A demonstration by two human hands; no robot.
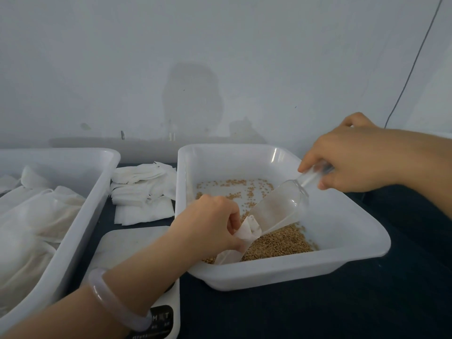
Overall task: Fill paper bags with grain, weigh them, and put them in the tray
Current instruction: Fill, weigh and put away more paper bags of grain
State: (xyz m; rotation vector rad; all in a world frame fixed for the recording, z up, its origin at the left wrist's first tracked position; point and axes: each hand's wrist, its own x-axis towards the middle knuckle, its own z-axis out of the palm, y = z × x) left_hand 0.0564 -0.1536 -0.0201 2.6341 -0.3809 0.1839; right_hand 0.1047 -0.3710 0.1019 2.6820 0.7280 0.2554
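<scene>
"Head view, go. Bag?"

"Bag (pixel 241 241) is inside the bin (pixel 354 243), low at its near left corner, base on the grain (pixel 278 241). Left hand (pixel 210 216) holds it, fingers (pixel 232 217) curled round the open top."

"Right hand?"

"Right hand (pixel 342 162) grips the scoop (pixel 278 209) by its handle, fingers wrapped round it. The scoop is clear and tilted, with its lip down at the bag mouth. Can't tell how much grain is in it."

"Axis?"

"The bag runs from mouth up-right to base down-left, roughly in line with the scoop. Mouth and lip look touching or just apart, can't tell which."

"Step?"

"Filling, I judge. Weighing not yet done."

"What does the next move turn on?"

"The scale (pixel 129 243) sits just left of the bin, under the left forearm. The left hand is the nearer one and already has the bag. The bin's left wall stands between them, so the bag likely has to lift over it."

"Room?"

"The scale plate shows bare. The tray (pixel 61 152) is further left, beside the scale, with filled bags in it. Spare bags (pixel 141 192) are stacked on the worktop (pixel 318 302) behind the scale. Risk is grain spilling if the mouth tips."
</scene>
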